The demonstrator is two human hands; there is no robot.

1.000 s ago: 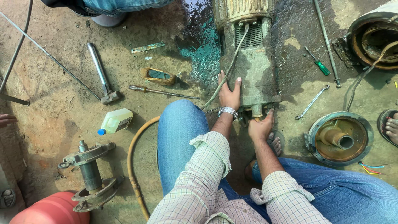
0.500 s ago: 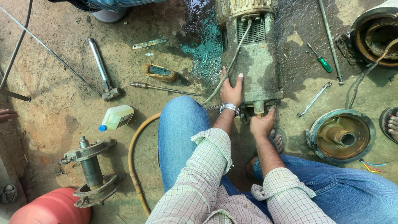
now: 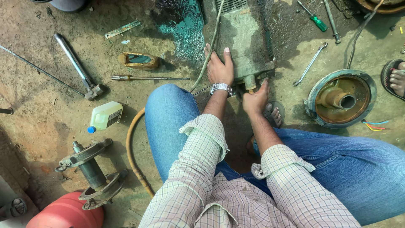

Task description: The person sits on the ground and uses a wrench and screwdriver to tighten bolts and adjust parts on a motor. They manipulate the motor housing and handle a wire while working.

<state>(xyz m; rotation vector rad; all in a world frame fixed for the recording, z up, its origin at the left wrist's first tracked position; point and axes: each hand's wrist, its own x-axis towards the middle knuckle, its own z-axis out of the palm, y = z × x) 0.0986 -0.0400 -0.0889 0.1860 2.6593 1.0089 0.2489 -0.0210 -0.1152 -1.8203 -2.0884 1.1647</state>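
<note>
My left hand point(image 3: 219, 65) lies flat, fingers spread, on the grimy motor housing point(image 3: 244, 38) lying on the dirt floor point(image 3: 42, 97). My right hand point(image 3: 254, 99) grips its shaft end point(image 3: 249, 81).

Bare dirt floor point(image 3: 38, 97), teal stain point(image 3: 185, 33) near top centre. On it: grey motor housing point(image 3: 244, 38), long-handled wrench point(image 3: 78, 67), thin rod point(image 3: 40, 71), screwdriver point(image 3: 149, 78), yellow-framed tool point(image 3: 138, 60), white plastic bottle with blue cap point(image 3: 105, 116), orange hose point(image 3: 133, 156), flanged shaft part point(image 3: 90, 173), round pump casing point(image 3: 341, 99), spanner point(image 3: 310, 64), green-handled screwdriver point(image 3: 314, 19), red tank point(image 3: 65, 213) at bottom left.
</note>
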